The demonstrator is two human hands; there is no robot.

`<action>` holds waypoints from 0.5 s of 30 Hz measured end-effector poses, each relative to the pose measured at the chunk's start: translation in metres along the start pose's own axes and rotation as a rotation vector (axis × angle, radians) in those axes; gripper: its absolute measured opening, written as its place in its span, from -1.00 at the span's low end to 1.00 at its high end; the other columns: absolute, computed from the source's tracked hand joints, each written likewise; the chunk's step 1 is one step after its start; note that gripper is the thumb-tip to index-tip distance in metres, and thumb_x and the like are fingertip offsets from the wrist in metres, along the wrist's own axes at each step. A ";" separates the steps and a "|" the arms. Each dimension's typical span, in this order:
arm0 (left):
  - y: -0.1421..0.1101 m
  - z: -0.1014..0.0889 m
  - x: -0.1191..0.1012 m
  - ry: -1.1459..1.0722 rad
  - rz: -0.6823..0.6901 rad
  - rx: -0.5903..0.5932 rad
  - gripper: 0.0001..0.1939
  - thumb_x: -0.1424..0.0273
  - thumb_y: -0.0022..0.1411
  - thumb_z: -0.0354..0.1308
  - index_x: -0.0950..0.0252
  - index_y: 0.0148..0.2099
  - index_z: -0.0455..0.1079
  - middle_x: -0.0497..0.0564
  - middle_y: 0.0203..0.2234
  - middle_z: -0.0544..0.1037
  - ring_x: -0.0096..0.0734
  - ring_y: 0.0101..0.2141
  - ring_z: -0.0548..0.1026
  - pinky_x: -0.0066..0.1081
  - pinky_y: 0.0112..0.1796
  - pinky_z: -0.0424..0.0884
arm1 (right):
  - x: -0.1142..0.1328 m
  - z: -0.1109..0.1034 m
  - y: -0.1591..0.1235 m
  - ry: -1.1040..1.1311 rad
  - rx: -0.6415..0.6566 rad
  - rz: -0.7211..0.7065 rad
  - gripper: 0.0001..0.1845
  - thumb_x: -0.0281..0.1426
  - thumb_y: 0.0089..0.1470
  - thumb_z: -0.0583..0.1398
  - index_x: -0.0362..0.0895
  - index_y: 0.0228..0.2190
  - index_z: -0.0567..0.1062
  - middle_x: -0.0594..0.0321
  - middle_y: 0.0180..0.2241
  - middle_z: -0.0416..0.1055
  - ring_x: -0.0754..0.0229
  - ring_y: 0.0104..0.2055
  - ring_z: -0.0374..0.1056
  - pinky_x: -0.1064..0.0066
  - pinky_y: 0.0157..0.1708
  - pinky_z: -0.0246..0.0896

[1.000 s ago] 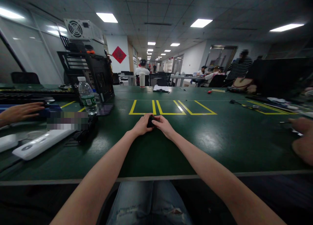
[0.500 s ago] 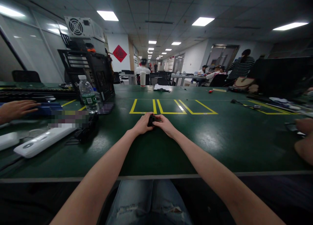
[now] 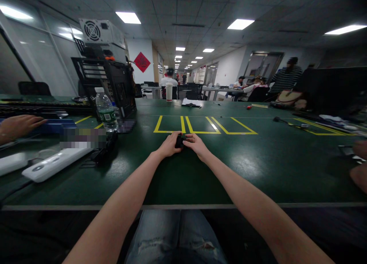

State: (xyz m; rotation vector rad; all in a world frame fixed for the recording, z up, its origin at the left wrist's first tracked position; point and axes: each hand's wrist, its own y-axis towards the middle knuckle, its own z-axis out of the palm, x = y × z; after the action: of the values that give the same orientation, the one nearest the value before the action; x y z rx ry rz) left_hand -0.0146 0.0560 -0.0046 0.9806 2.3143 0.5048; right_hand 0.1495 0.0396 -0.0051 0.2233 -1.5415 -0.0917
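Between my two hands is a small black object (image 3: 179, 141), too dark and small to name. My left hand (image 3: 170, 144) is closed around its left side. From the right, my right hand (image 3: 196, 144) meets it with thumb and fingertips pinched together; whether anything small is in that pinch is hidden. Both hands are low over the green table (image 3: 183, 180), just on the near side of the yellow tape outlines (image 3: 200, 132).
To the left are a white power strip (image 3: 57, 162), a water bottle (image 3: 106, 109) and a black computer case (image 3: 114, 80). A white cup (image 3: 169, 93) and clipboard (image 3: 191, 103) stand farther back. Another person's hand (image 3: 23, 127) is at left; a cable (image 3: 289, 122) lies right.
My right hand's fingertips have shifted slightly on the black object. The left hand keeps its hold. The whole view has moved a little to the right.
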 end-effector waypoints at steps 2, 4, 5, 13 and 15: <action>0.000 0.000 -0.001 0.002 0.000 0.001 -0.38 0.46 -0.10 0.19 0.28 0.04 0.05 0.12 -0.07 0.25 -0.12 -0.06 0.28 -0.15 -0.07 0.20 | -0.002 -0.006 0.002 -0.014 -0.040 0.024 -0.61 -0.40 -0.28 0.28 -0.12 -0.31 0.35 0.30 -0.45 0.36 0.20 -0.31 0.32 0.19 -0.16 0.16; 0.000 -0.001 -0.001 0.002 -0.002 0.001 -0.38 0.45 -0.09 0.20 0.28 0.04 0.06 0.11 -0.06 0.25 -0.12 -0.06 0.28 -0.15 -0.07 0.20 | -0.003 -0.011 0.003 -0.019 -0.057 0.039 -0.60 -0.37 -0.28 0.29 -0.12 -0.29 0.36 0.30 -0.47 0.37 0.21 -0.35 0.32 0.19 -0.17 0.18; 0.000 -0.001 -0.002 0.003 -0.003 0.001 -0.38 0.45 -0.09 0.20 0.28 0.04 0.06 0.12 -0.06 0.25 -0.12 -0.06 0.28 -0.15 -0.07 0.21 | -0.003 -0.011 0.003 -0.017 -0.054 0.047 -0.60 -0.36 -0.28 0.29 -0.12 -0.29 0.37 0.30 -0.47 0.37 0.21 -0.36 0.32 0.20 -0.18 0.18; -0.001 -0.001 -0.002 0.025 0.008 0.013 -0.35 0.48 -0.10 0.18 0.32 0.06 0.02 0.15 -0.05 0.23 -0.12 -0.05 0.27 -0.16 -0.06 0.19 | 0.001 0.010 0.004 0.095 0.082 0.140 -0.72 -0.41 -0.28 0.30 -0.13 -0.40 0.41 0.26 -0.43 0.40 0.22 -0.34 0.35 0.26 -0.22 0.25; -0.001 -0.001 -0.002 0.030 0.016 0.015 -0.36 0.47 -0.09 0.18 0.32 0.05 0.02 0.15 -0.06 0.23 -0.12 -0.06 0.27 -0.16 -0.06 0.19 | 0.002 0.011 0.005 0.119 0.096 0.156 -0.71 -0.43 -0.29 0.31 -0.13 -0.41 0.41 0.26 -0.43 0.40 0.21 -0.31 0.35 0.25 -0.20 0.24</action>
State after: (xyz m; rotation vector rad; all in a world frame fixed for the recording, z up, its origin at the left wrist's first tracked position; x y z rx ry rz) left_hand -0.0141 0.0538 -0.0036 1.0056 2.3420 0.5131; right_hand 0.1380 0.0432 -0.0021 0.1798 -1.4406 0.1171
